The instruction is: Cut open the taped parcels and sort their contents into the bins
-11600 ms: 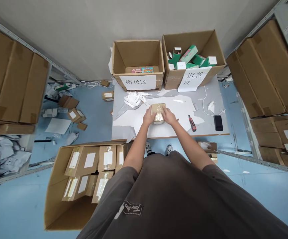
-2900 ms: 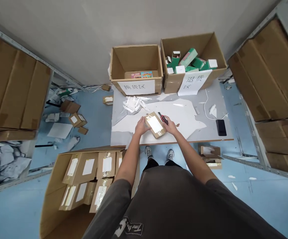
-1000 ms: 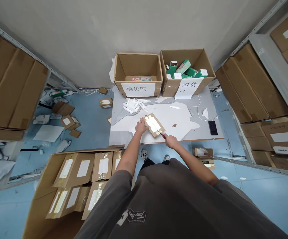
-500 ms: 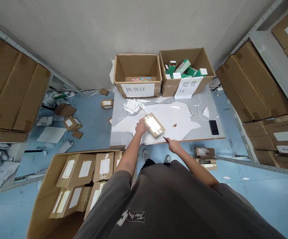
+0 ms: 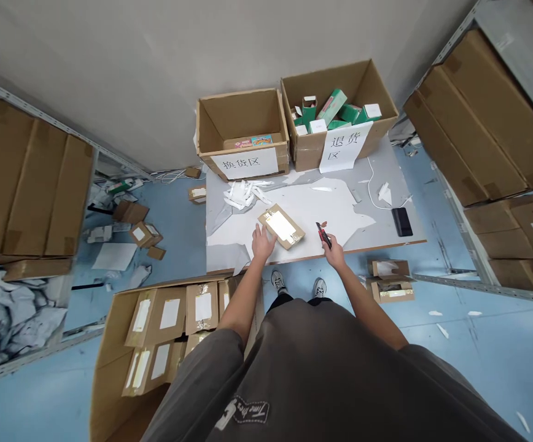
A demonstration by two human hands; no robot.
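Note:
A flat brown parcel (image 5: pixel 280 226) with a white label lies on the grey table (image 5: pixel 386 230), its edges taped. My left hand (image 5: pixel 263 240) rests open against the parcel's near left corner, fingers spread. My right hand (image 5: pixel 335 252) is closed round the handle of a red and black box cutter (image 5: pixel 323 234), whose tip points away over the white sheet to the right of the parcel. The cutter is clear of the parcel.
Two open cartons stand at the table's back: the left carton (image 5: pixel 243 132) nearly empty, the right carton (image 5: pixel 340 120) with green and white boxes. A black phone (image 5: pixel 402 221) lies right. A big carton (image 5: pixel 165 325) of labelled parcels sits on the floor at left.
My right hand drew the box cutter off the parcel's near edge, pulled back toward me, and now holds it over the table right of the parcel. The left hand stayed on the parcel.

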